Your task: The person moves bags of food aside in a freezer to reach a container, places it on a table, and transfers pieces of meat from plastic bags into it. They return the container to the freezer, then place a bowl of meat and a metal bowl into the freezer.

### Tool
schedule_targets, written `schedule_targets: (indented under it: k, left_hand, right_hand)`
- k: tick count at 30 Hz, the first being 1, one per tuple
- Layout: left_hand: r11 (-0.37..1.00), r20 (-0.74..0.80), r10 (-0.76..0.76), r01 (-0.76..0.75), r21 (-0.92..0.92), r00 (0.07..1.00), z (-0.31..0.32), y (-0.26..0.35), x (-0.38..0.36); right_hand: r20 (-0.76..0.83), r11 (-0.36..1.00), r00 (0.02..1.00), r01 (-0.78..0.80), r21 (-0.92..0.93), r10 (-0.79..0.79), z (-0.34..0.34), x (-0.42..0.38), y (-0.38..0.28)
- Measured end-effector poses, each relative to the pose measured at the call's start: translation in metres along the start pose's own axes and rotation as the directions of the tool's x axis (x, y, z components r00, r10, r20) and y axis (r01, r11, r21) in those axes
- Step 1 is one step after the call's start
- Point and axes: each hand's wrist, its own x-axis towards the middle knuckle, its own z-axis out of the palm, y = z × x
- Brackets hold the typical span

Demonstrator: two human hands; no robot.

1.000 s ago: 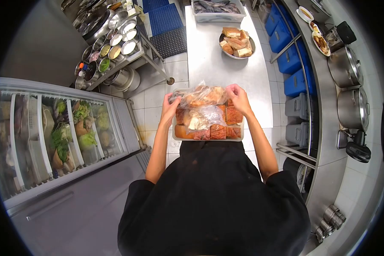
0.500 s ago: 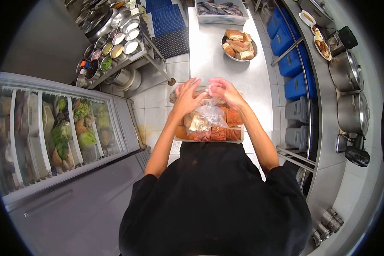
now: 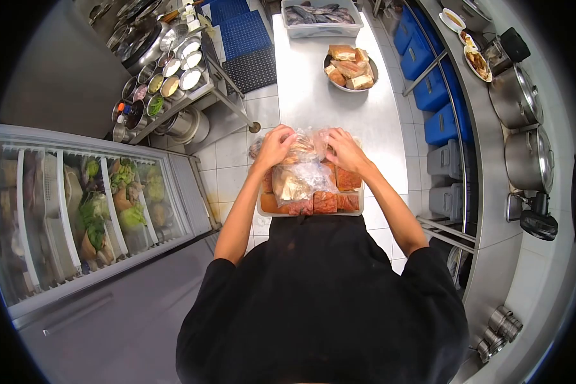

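Observation:
Clear plastic bags [image 3: 306, 178] lie over a container [image 3: 362, 208] of reddish-brown meat pieces [image 3: 325, 202] at the near end of the steel table. My left hand [image 3: 276, 146] is curled on the upper left side of the plastic, around a bag with brownish food inside. On the upper right side, my right hand [image 3: 344, 150] has its fingers bent onto the same plastic. Below my hands, pale chunks show through a second bag resting on the meat.
A bowl [image 3: 376, 72] of browned meat chunks and a bin of fish [image 3: 326, 30] stand farther up the table [image 3: 390, 147]. An open fridge [image 3: 189, 185] is at left, a cart of metal containers [image 3: 227, 99] at upper left, and pots [image 3: 515, 102] at right.
My hands have come down and apart onto the plastic, their fingers closing on it. The upper bag looks more spread out, and the view has shifted slightly.

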Motion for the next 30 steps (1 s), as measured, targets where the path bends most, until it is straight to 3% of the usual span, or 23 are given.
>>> schedule_targets:
  k: [2, 8, 10, 14, 19, 22, 26, 30]
  left_hand:
    - [1.000, 0.003, 0.010, -0.010, -0.018, 1.000, -0.004, -0.001, 0.000]
    - [1.000, 0.001, -0.011, 0.011, -0.027, 1.000, -0.011, 0.004, 0.002]
    - [0.998, -0.015, -0.021, 0.020, -0.055, 1.000, -0.009, 0.004, 0.001]
    - [0.998, -0.108, 0.064, -0.064, 0.005, 0.992, -0.014, -0.004, 0.000]
    - [0.998, -0.202, 0.063, -0.062, 0.015, 0.977, -0.018, -0.009, -0.003]
    - [0.996, -0.173, -0.057, 0.068, 0.057, 0.983, -0.017, 0.000, -0.003]
    - [0.985, -0.135, -0.051, 0.072, 0.158, 0.990, -0.010, -0.002, 0.002]
    - [0.980, -0.133, -0.009, 0.035, 0.196, 0.991, -0.007, -0.021, 0.008]
  right_hand:
    - [0.158, 0.995, 0.987, 0.047, -0.085, -0.033, 0.006, 0.009, 0.010]
    - [0.259, 0.986, 0.965, 0.074, -0.152, -0.032, 0.019, 0.033, 0.011]
    - [0.314, 0.948, 0.949, 0.112, -0.298, -0.013, 0.029, 0.048, 0.008]
    - [0.367, 0.928, 0.930, 0.104, -0.359, 0.038, 0.023, 0.055, -0.005]
    - [0.296, 0.967, 0.955, 0.062, -0.249, 0.015, -0.010, 0.031, -0.002]
    - [0.242, 0.950, 0.970, 0.061, -0.306, 0.015, -0.025, 0.019, -0.012]
    - [0.209, 0.926, 0.978, 0.071, -0.370, 0.008, -0.047, 0.012, -0.031]
    - [0.180, 0.956, 0.983, 0.022, -0.294, 0.033, -0.071, 0.003, -0.047]
